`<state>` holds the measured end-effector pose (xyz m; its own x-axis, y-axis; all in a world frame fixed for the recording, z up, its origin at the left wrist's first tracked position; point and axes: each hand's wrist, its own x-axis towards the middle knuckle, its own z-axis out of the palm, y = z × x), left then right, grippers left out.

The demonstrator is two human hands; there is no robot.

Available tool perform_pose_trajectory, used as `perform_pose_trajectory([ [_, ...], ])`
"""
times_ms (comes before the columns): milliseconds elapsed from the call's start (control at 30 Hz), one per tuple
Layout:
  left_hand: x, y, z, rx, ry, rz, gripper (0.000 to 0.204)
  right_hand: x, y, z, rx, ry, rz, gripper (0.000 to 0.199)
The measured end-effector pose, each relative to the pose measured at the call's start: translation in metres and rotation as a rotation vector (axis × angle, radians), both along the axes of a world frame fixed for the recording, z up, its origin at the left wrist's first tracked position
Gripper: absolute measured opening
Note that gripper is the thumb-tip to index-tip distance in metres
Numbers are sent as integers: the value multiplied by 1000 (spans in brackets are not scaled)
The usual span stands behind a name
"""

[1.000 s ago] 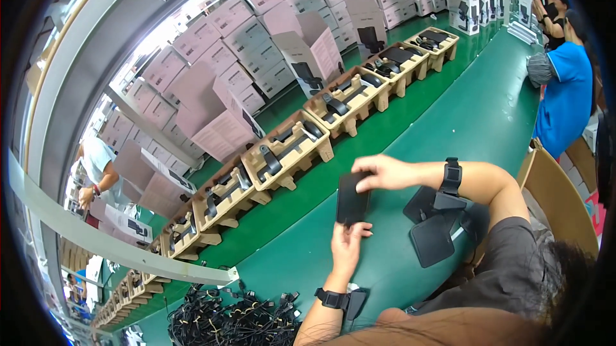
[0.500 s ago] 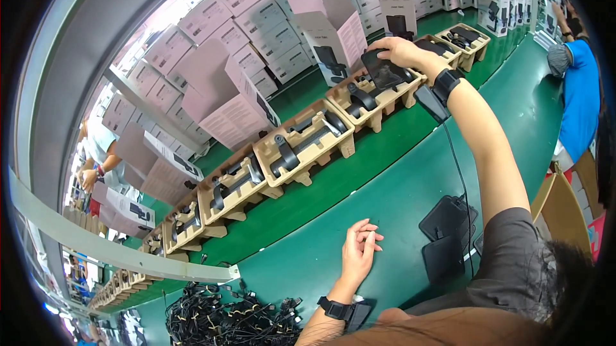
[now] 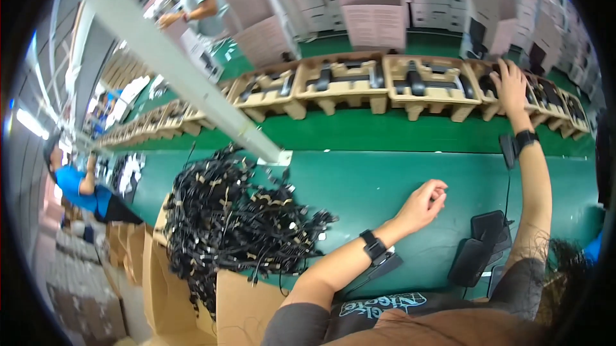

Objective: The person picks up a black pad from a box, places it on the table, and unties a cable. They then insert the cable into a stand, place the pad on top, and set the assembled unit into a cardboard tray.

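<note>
- Right hand [image 3: 512,86]: positioned over a moulded pulp tray [image 3: 491,107] in the row along the far side. Its fingers are extended; whether they grip a part cannot be told, as the hand covers the contact area.
- Black rounded part [image 3: 489,81]: seated in this tray, just left of the right hand, partly covered.
- Left hand [image 3: 422,206]: located over the green surface [image 3: 366,182], near side of the trays. Its fingers are loosely curled and free of any visible load.
- Adjacent tray [image 3: 399,94]: immediately left of the tray under the right hand; contains a black curved bracket [image 3: 412,79] and further black parts in moulded recesses.
- Cable pile [image 3: 237,217]: black cables, tangled, left of the left hand; light-coloured ties are visible.
- Flat black pads [image 3: 470,262]: grouped on the surface at lower right, beside the right forearm.
- Open carton [image 3: 374,25]: upright behind the tray row, flap raised.
- Metal post [image 3: 199,95]: crosses diagonally; its foot plate meets the surface above the cable pile.
</note>
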<state>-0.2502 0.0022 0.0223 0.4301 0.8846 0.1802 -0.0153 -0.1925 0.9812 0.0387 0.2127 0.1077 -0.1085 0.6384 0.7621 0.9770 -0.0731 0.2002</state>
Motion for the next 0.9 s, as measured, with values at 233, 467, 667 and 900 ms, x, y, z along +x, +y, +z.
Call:
perform_pose_trajectory([
  [233, -13, 1, -17, 424, 49, 186, 26, -280, -120, 18, -429, 185, 1103, 17],
  [467, -6, 5, -16, 296, 7, 88, 7, -435, -162, -18, -1257, 222, 804, 51],
  [667, -7, 7, -29, 306, -7, 162, 6, -460, -160, -48, -1328, 378, 956, 54],
  [900, -23, 8, -37, 508, 52, 14, 39, -359, -123, -14, -1193, 1615, 1184, 21],
])
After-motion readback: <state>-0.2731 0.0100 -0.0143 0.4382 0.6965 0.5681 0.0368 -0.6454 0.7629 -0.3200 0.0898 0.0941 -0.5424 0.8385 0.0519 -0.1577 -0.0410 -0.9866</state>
